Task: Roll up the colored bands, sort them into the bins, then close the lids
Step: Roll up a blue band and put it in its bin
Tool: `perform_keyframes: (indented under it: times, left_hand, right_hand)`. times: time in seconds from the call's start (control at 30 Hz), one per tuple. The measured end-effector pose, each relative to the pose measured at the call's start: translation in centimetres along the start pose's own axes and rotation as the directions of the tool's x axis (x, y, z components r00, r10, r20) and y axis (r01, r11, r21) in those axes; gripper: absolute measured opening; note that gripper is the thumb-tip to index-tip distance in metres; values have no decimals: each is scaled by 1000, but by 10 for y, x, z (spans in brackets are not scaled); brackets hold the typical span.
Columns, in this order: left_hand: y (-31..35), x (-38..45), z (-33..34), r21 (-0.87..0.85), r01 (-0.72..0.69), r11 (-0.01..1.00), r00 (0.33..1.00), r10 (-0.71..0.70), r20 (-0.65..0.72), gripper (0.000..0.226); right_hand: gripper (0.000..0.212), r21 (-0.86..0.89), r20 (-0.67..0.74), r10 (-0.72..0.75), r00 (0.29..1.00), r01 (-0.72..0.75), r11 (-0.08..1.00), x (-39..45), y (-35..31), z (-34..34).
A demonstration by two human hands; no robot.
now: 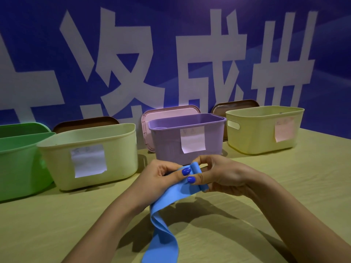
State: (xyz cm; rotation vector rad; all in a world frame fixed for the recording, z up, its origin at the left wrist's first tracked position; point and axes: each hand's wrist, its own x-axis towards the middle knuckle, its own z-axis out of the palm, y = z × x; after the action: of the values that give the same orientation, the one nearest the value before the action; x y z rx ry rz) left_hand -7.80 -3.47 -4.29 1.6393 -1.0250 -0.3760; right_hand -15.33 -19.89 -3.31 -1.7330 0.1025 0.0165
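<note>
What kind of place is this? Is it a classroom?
Hard to say; probably a staged sorting setup. Labelled bins like the purple bin line a wooden table, with a printed blue banner behind. Both hands roll a blue band.

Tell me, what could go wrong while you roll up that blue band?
The roll on the blue band is only just started, pinched by the left hand and right hand, so it could spring open. The long tail hangs toward the table edge and might drag or twist, making a crooked roll.
</note>
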Motion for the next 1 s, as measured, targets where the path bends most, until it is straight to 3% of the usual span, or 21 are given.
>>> perform_keyframes:
  times: [0.3, 0.43, 0.57, 0.67, 0.8, 0.9, 1.0]
  left_hand:
    - [2, 1, 11, -24, -8, 1000, 999, 7, -52, 33]
    - [-4, 3, 12, -32, 11, 999, 997, -13, -81, 26]
    - [-6, 5, 8, -158, -14, 987, 981, -17, -192, 21]
    - [-8, 6, 4, -193, -37, 981, 965, -16, -262, 25]
    - [-11, 8, 5, -78, -69, 995, 953, 43, -298, 30]
    - [-20, 13, 3, 209, -85, 974, 938, 149, -312, 51]
    - [-20, 14, -1, 260, 15, 965, 962, 58, -267, 67]
  right_hand:
    - [31, -101, 135, -16, 991, 30, 994, 2, 4, 6]
    - [30, -230, 73, -62, 995, 77, 970, 5, 7, 8]
    - [36, -87, 20, -220, 975, 221, 971, 0, 3, 2]
    - [25, 29, -30, -286, 958, 287, 957, -1, 2, 1]
    - [21, -39, -30, -328, 944, 326, 944, -1, 3, 7]
    - [20, -133, -68, -323, 944, 312, 941, 1, 4, 8]
    - [20, -139, -143, -285, 948, 266, 954, 4, 6, 8]
